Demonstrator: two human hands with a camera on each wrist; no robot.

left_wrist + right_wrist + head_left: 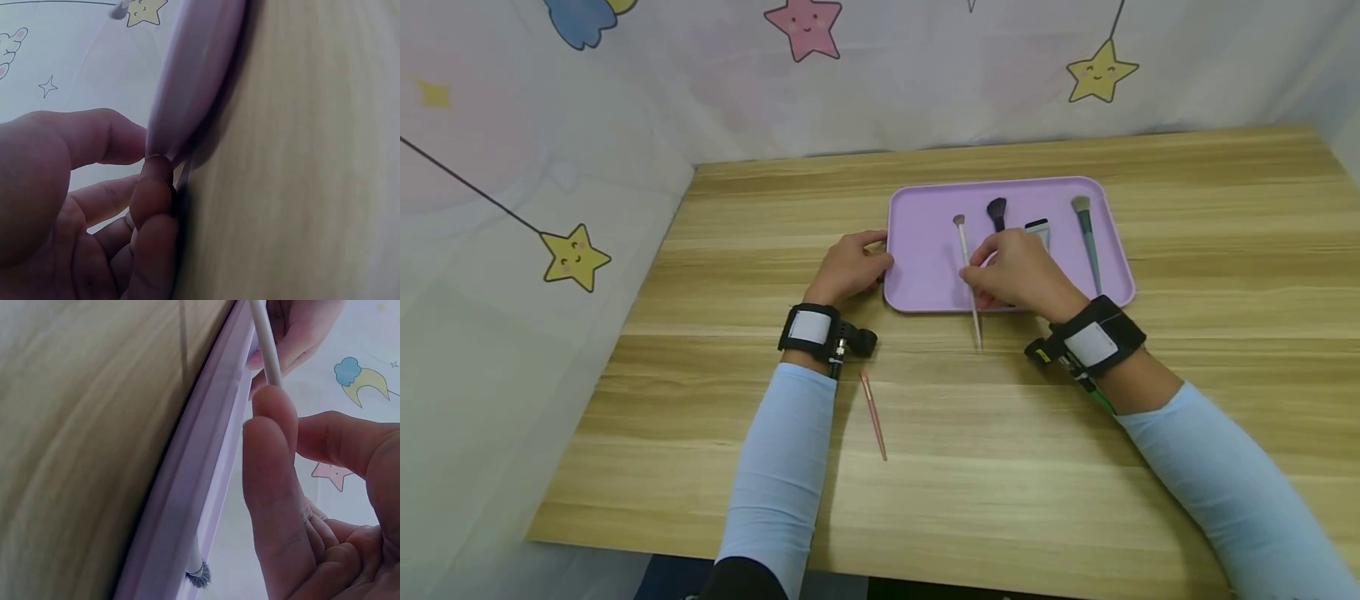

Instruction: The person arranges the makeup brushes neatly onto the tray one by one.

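Note:
My right hand (1021, 271) pinches a slim white makeup brush (977, 327) between thumb and fingers, over the front part of the lilac tray (925, 250). The brush's bristles point to the back, and its handle end reaches past the tray's front edge. At the tray's left edge, my left hand (850, 267) grips the rim, thumb above and fingers below, as the left wrist view shows. In the tray lie a black-bristled brush (997, 208), a pale piece with a black edge (1037, 227), partly hidden by my right hand, and a green brush (1087, 237).
A copper-pink brush (873, 415) lies on the wooden table (700, 417), in front of the tray and beside my left forearm. Behind the table hangs a pale curtain (940, 92) printed with stars.

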